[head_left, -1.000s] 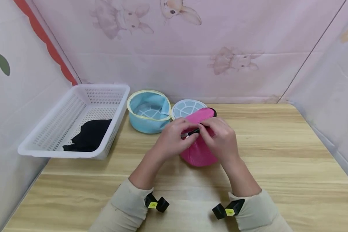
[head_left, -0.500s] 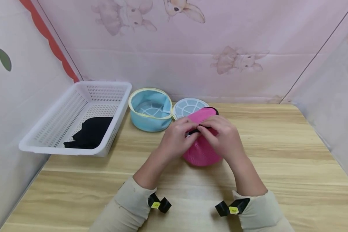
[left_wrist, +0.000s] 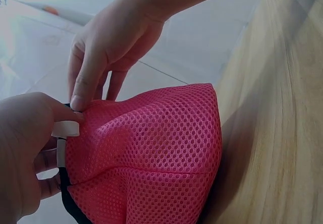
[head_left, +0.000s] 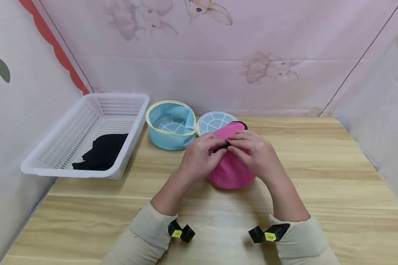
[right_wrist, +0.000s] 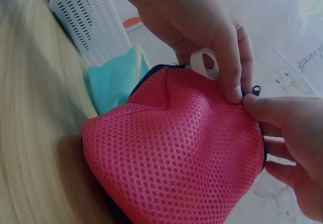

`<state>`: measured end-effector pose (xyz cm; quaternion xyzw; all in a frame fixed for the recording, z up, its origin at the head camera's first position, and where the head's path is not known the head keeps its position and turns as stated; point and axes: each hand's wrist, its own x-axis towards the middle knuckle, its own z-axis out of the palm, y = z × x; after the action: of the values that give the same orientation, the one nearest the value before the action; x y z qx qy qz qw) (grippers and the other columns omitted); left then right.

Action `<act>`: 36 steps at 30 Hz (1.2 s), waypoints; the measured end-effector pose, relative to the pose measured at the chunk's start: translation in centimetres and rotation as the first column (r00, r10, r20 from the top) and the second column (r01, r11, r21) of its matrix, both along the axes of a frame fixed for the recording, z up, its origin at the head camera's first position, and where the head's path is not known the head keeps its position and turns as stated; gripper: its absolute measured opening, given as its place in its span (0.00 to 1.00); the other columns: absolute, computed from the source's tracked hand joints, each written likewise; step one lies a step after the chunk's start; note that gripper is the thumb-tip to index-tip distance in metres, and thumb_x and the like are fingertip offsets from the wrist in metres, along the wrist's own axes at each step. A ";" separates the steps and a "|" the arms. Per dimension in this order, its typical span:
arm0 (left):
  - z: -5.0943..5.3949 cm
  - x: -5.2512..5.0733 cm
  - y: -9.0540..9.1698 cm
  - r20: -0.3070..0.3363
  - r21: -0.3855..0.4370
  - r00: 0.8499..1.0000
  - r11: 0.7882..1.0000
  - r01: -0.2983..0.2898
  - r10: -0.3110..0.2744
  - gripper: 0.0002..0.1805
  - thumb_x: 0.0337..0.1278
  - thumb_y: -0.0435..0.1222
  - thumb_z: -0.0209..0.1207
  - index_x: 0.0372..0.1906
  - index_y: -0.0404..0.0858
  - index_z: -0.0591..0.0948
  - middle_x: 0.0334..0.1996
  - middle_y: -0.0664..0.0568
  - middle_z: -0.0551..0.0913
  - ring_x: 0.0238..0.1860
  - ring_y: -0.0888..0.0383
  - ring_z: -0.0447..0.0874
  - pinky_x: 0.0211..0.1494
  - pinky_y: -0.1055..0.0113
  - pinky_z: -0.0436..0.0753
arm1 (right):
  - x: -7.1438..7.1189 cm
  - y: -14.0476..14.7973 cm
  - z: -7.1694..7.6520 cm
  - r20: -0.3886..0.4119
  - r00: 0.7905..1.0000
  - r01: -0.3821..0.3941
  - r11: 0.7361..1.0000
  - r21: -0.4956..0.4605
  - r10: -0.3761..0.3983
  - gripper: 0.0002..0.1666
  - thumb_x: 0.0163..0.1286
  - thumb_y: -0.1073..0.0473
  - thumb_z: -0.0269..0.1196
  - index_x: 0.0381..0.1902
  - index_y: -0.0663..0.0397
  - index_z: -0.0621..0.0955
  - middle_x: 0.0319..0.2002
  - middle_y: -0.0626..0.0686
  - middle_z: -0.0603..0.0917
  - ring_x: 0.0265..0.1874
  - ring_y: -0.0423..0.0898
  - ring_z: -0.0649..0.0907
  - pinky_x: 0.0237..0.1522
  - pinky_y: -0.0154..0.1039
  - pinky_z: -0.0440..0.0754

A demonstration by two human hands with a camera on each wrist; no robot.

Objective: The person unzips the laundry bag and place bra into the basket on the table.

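A pink mesh laundry bag (head_left: 232, 175) with a black zipped edge stands on the table, tilted toward the back. My left hand (head_left: 199, 155) pinches the black edge beside a small white fabric loop (right_wrist: 204, 64). My right hand (head_left: 261, 156) pinches the same edge close by, and the fingertips of both hands nearly meet. A black zipper pull (right_wrist: 256, 90) sticks up at the right fingertips in the right wrist view. The inside of the bag is hidden. In the left wrist view, the bag's mesh side (left_wrist: 156, 138) bulges between hands and table.
Behind the hands stands a round light-blue mesh laundry bag (head_left: 172, 141) with a yellow rim, its round lid (head_left: 215, 121) folded out and partly covered by the pink bag. At left, a white plastic basket (head_left: 129, 154) holds a black cloth (head_left: 104, 151). Printed fabric walls (head_left: 202, 84) enclose the table.
My right hand has shifted slightly right along the bag's edge, and more of the black zipper shows between my fingertips. The left hand keeps its pinch. The head view has tilted slightly.
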<state>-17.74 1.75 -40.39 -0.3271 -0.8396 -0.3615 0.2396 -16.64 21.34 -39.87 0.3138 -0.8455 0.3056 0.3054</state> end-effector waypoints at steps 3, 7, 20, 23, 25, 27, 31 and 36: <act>0.1 0.1 0.0 -0.013 -0.011 1.000 1.000 0.012 -0.012 0.10 0.56 0.35 0.68 0.44 0.40 0.88 0.37 0.55 0.85 0.37 0.64 0.80 0.41 0.73 0.81 | 0.0 -0.1 0.0 0.000 1.000 0.002 1.000 -0.010 -0.002 0.12 0.56 0.63 0.74 0.40 0.58 0.89 0.42 0.54 0.89 0.52 0.53 0.83 0.59 0.47 0.78; 0.1 0.0 0.1 -0.043 -0.015 0.999 0.999 0.030 -0.030 0.11 0.56 0.35 0.68 0.44 0.39 0.88 0.39 0.54 0.86 0.40 0.63 0.82 0.44 0.71 0.82 | 0.1 -0.2 0.0 0.020 1.000 0.017 0.999 -0.037 -0.016 0.13 0.57 0.62 0.73 0.41 0.58 0.89 0.41 0.54 0.89 0.53 0.53 0.83 0.59 0.48 0.77; 0.3 0.0 0.3 -0.013 0.002 0.999 0.999 0.053 -0.053 0.12 0.57 0.37 0.68 0.45 0.40 0.88 0.38 0.55 0.86 0.40 0.64 0.81 0.44 0.75 0.80 | 0.1 -0.8 -0.2 0.019 0.998 0.059 0.992 -0.107 -0.058 0.07 0.62 0.63 0.67 0.36 0.59 0.89 0.37 0.54 0.89 0.48 0.50 0.85 0.57 0.46 0.78; 0.3 0.0 0.4 0.006 -0.011 0.999 0.999 0.036 -0.036 0.12 0.57 0.38 0.68 0.45 0.40 0.88 0.37 0.55 0.86 0.38 0.64 0.80 0.42 0.75 0.80 | 0.0 -0.9 -0.3 -0.031 0.997 0.059 0.989 -0.135 -0.064 0.05 0.61 0.65 0.67 0.33 0.59 0.89 0.35 0.54 0.89 0.43 0.49 0.85 0.52 0.43 0.80; 0.4 0.0 0.5 0.024 -0.028 0.999 0.999 0.032 -0.032 0.11 0.58 0.37 0.68 0.45 0.40 0.87 0.37 0.55 0.85 0.39 0.64 0.80 0.42 0.74 0.80 | 0.0 -1.0 -0.5 -0.054 0.996 0.066 0.987 -0.147 -0.074 0.04 0.60 0.66 0.67 0.32 0.59 0.89 0.34 0.53 0.89 0.40 0.48 0.85 0.49 0.40 0.80; 0.3 0.1 0.5 0.045 -0.053 0.999 0.998 0.034 -0.032 0.11 0.59 0.37 0.66 0.46 0.40 0.87 0.38 0.54 0.84 0.39 0.63 0.80 0.42 0.74 0.80 | 0.0 -1.1 -0.6 -0.068 0.994 0.072 0.985 -0.156 -0.084 0.04 0.60 0.67 0.66 0.30 0.59 0.88 0.33 0.53 0.88 0.38 0.47 0.85 0.46 0.39 0.80; 0.1 0.2 0.5 0.059 -0.091 0.997 0.994 0.055 -0.050 0.11 0.62 0.36 0.64 0.47 0.39 0.85 0.39 0.53 0.83 0.40 0.62 0.78 0.44 0.72 0.80 | 0.1 -1.2 -0.8 -0.090 0.990 0.092 0.983 -0.159 -0.107 0.05 0.58 0.67 0.64 0.28 0.60 0.87 0.31 0.53 0.88 0.35 0.48 0.85 0.43 0.41 0.81; 0.1 0.2 0.5 0.017 -0.098 0.997 0.993 0.070 -0.069 0.12 0.63 0.35 0.62 0.50 0.39 0.85 0.40 0.53 0.82 0.41 0.61 0.78 0.46 0.70 0.80 | 0.0 -1.2 -0.8 -0.110 0.987 0.093 0.980 -0.173 -0.113 0.05 0.58 0.67 0.63 0.28 0.61 0.86 0.31 0.54 0.87 0.35 0.49 0.85 0.42 0.44 0.82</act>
<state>-17.54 2.23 -40.33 -0.3652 -0.8461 -0.3299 0.2046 -16.68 20.16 -40.68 0.2604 -0.8121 0.3401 0.3962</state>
